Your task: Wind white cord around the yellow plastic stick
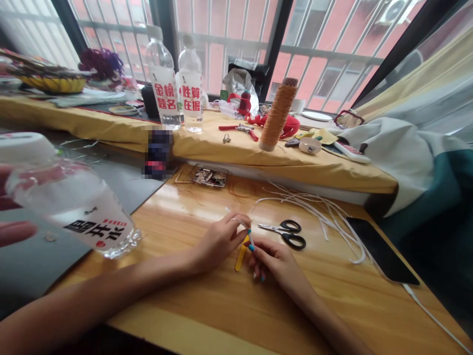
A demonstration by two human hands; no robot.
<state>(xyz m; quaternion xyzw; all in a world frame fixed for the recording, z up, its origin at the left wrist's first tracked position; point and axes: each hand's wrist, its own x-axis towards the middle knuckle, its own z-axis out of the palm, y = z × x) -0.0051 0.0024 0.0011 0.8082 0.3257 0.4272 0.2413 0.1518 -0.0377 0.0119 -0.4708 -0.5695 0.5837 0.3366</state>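
Observation:
Over the wooden table (177, 296), my left hand (221, 239) pinches a thin white cord (242, 223) between thumb and fingers. The cord bends over the fingertips and runs down to my right hand (273, 259), whose thumb and finger close on its lower stretch. My fingertips are close together, and the nails are painted teal. A small yellow strip (241, 259) shows just beside my right fingers; whether they touch it I cannot tell. Black-handled scissors (288, 231) lie spread on the table, just beyond my right hand.
At left, another person's hand (16, 231) is by a tilted water bottle (88, 207). White cords (314, 202) and a phone (382, 251) lie at right. A bead box (210, 176) sits at the back. The sill holds bottles (190, 93), red pliers (240, 129) and an orange thread spool (279, 116).

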